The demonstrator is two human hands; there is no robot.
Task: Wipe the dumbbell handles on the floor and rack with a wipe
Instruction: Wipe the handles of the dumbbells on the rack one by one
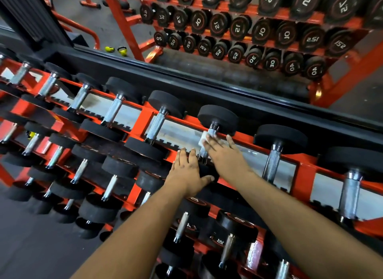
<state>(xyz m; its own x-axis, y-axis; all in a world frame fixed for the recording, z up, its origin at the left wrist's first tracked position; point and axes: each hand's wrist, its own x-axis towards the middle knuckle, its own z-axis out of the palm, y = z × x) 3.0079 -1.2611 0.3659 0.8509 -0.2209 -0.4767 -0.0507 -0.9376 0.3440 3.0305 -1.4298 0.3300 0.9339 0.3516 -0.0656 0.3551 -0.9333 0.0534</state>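
A long orange rack point(145, 117) holds rows of black dumbbells with knurled chrome handles. My right hand point(224, 157) lies over the handle point(213, 131) of one top-row dumbbell point(217, 117), holding a white wipe point(203, 138) against the metal; the wipe's edge shows left of my fingers. My left hand point(187, 173) grips the near black head of the same dumbbell, with fingers over its top and the thumb round its side. Most of that handle is hidden under my right hand.
Neighbouring dumbbells point(273, 160) point(157, 125) sit close on both sides, and lower tiers point(182, 227) are full of them. A wall mirror point(228, 36) behind the rack reflects numbered dumbbell ends. Dark rubber floor point(31, 247) lies at the lower left.
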